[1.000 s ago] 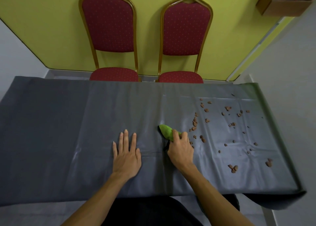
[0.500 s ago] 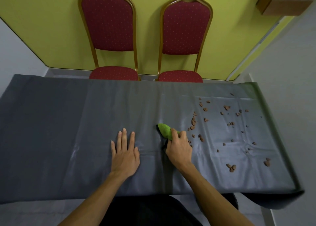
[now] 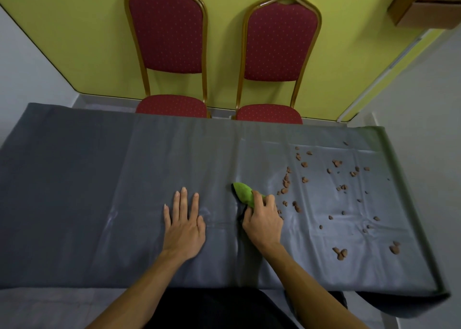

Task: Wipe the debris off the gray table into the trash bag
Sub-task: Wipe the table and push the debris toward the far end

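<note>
A gray cover lies over the table (image 3: 99, 179). Several small brown bits of debris (image 3: 285, 182) are scattered over its right part, out to the right edge. My right hand (image 3: 263, 219) grips a green cloth (image 3: 243, 191) near the table's middle, with the nearest crumbs just to its right. My left hand (image 3: 183, 222) rests flat on the cover, fingers straight, left of the cloth. No trash bag is in view.
Two red chairs with gold frames (image 3: 172, 47) (image 3: 277, 54) stand behind the far edge against a yellow-green wall. The cover hangs loose over the near right corner (image 3: 429, 301). A wooden shelf (image 3: 429, 4) is at the top right.
Both hands have stayed almost in place on the table. The view has shifted slightly. The debris has not visibly moved.
</note>
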A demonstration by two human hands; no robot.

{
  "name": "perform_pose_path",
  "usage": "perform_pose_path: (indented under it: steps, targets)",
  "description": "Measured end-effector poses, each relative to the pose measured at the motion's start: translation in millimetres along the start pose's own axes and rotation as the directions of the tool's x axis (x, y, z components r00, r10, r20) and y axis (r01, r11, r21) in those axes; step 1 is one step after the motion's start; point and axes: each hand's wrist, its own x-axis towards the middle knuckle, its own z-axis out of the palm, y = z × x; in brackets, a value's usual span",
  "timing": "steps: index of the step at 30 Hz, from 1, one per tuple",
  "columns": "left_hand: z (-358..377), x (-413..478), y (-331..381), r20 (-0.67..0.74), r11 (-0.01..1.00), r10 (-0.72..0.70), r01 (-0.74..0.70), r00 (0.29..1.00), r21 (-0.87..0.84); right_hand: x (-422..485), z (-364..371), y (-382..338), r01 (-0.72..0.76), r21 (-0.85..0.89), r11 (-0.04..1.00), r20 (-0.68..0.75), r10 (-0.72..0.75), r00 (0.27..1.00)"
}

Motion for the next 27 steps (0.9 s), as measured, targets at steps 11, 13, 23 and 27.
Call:
perform_pose_path:
  steps: [11, 13, 23, 27]
  targets:
    - [-4.6, 1.4, 0.4, 0.035, 1.0, -0.002, 0.003, 0.999, -0.018, 0.6, -1.9, -0.2, 0.011, -0.003, 1.0, 0.012, -0.011, 1.0]
    - [-5.6, 2.3, 0.1, 0.05, 0.999, -0.005, 0.007, 0.999, -0.033, -0.4, -4.2, -0.7, 0.011, -0.004, 1.0, 0.029, -0.011, 1.0]
    - [-13.4, 4.8, -1.8, 0.159, 0.997, 0.002, 0.011, 0.987, -0.082, 4.7, -16.6, 9.2, 0.084, -0.064, 0.994, 0.122, -0.076, 0.99]
    - [-13.8, 4.3, -2.4, 0.171, 0.996, 0.006, 0.009, 0.985, -0.086, -1.9, -17.6, 13.7, 0.07, -0.059, 0.996, 0.119, -0.063, 0.991]
